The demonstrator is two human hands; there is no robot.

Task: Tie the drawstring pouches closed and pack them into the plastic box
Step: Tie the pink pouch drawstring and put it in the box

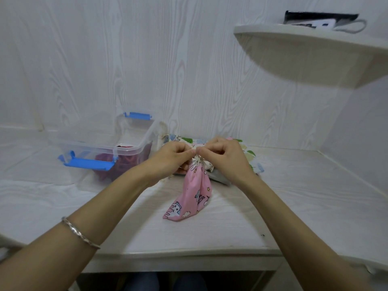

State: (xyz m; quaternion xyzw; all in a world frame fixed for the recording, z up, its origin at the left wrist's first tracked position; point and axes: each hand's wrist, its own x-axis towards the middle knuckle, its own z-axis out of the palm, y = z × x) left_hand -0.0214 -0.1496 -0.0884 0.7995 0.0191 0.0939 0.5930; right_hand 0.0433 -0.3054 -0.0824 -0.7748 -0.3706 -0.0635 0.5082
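Observation:
A pink unicorn-print drawstring pouch [192, 196] hangs from its gathered neck, its bottom resting on the table. My left hand [174, 157] and my right hand [222, 157] meet above it, each pinching the pale drawstring at the neck. Behind my hands lies a pile of other printed pouches [249, 154], partly hidden. A clear plastic box [134, 141] with blue latches stands open at the left, with a dark red pouch [123, 161] inside.
The white wood-grain table [210, 232] runs into a corner of white walls. A rounded shelf [315, 49] juts out at the upper right, carrying a dark bag. The table's front edge lies just under my forearms.

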